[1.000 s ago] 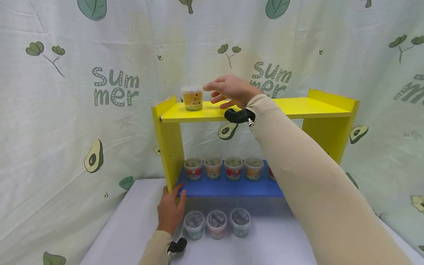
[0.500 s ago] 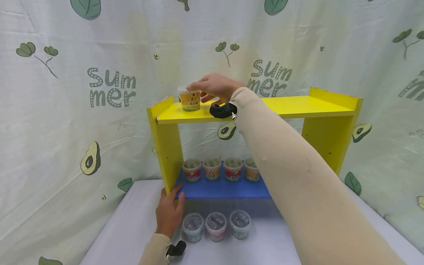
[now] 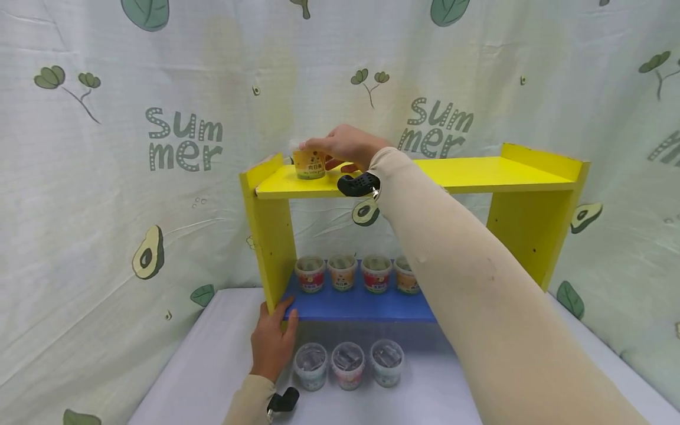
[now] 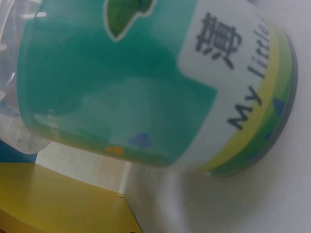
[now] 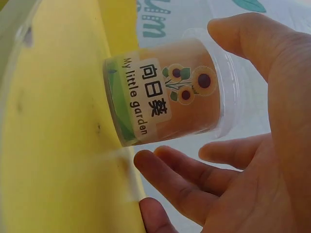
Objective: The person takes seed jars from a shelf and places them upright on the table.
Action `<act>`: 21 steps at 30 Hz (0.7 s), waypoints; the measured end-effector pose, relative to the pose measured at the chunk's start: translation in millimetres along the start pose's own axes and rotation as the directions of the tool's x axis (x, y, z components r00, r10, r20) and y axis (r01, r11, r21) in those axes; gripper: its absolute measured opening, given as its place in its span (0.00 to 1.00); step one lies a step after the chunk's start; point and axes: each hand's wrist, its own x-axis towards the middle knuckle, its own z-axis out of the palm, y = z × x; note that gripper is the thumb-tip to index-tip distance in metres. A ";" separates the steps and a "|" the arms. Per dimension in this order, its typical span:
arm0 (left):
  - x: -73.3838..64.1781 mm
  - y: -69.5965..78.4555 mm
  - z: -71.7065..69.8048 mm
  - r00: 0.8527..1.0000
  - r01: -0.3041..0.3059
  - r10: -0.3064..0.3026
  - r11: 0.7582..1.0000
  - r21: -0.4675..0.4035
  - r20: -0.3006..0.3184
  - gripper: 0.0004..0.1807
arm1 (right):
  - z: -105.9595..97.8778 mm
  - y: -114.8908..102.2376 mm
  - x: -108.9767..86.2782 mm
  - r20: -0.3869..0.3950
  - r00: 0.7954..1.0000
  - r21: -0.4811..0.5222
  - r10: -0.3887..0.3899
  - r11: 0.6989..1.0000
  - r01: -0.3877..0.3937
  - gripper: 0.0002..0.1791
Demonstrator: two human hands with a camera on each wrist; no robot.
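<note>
An orange lidded planting cup (image 3: 308, 164) with a sunflower label stands upright at the left end of the shelf unit's yellow top board (image 3: 467, 171). My right hand (image 3: 350, 147) is around its right side. In the right wrist view, the thumb (image 5: 243, 36) reaches the lid rim of the sunflower cup (image 5: 165, 92), while the other fingers lie loosely bent, with a gap to its wall. My left hand (image 3: 272, 342) holds the lower front corner of the yellow side panel (image 3: 271, 248), thumb by the blue board. A green-labelled cup (image 4: 121, 87) fills the left wrist view.
Several red and orange cups (image 3: 376, 274) line the blue lower board (image 3: 361, 306); my right sleeve (image 3: 467, 277) covers its right part. Three clear-lidded cups (image 3: 348, 366) stand in front on the white table (image 3: 202, 354). A printed cloth (image 3: 95, 195) hangs behind.
My right hand has moved left along the top board to the sunflower cup, its thumb now at the rim. The cup stays in place, and my left hand keeps its hold on the panel.
</note>
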 end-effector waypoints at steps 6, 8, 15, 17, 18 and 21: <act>-0.5 -0.4 0.0 1.000 0.002 -0.002 1.000 0.005 0.003 0.17 | 2.7 2.5 -0.9 -0.006 1.000 -0.035 -0.020 0.999 0.020 0.30; -0.2 -0.3 0.1 1.000 -0.001 0.001 1.000 0.007 0.004 0.18 | 3.6 3.2 -0.4 -0.018 0.999 -0.040 -0.026 0.999 0.025 0.31; -2.1 1.8 -2.7 1.000 0.004 -0.004 1.000 0.000 -0.004 0.17 | 7.8 8.2 -2.8 -0.102 0.993 0.001 -0.058 0.998 0.058 0.32; -2.2 2.5 -3.4 1.000 0.004 -0.004 1.000 0.000 -0.003 0.17 | 6.9 9.9 -5.8 -0.135 0.988 0.017 -0.072 0.997 0.075 0.33; -1.9 2.6 -3.3 1.000 0.002 -0.002 1.000 0.001 -0.004 0.17 | 6.0 10.9 -7.5 -0.148 0.986 0.029 -0.077 0.996 0.082 0.33; -1.3 2.3 -3.2 1.000 -0.006 0.006 1.000 0.003 -0.008 0.17 | 1.9 15.5 -12.3 -0.189 0.977 0.072 -0.095 0.991 0.110 0.33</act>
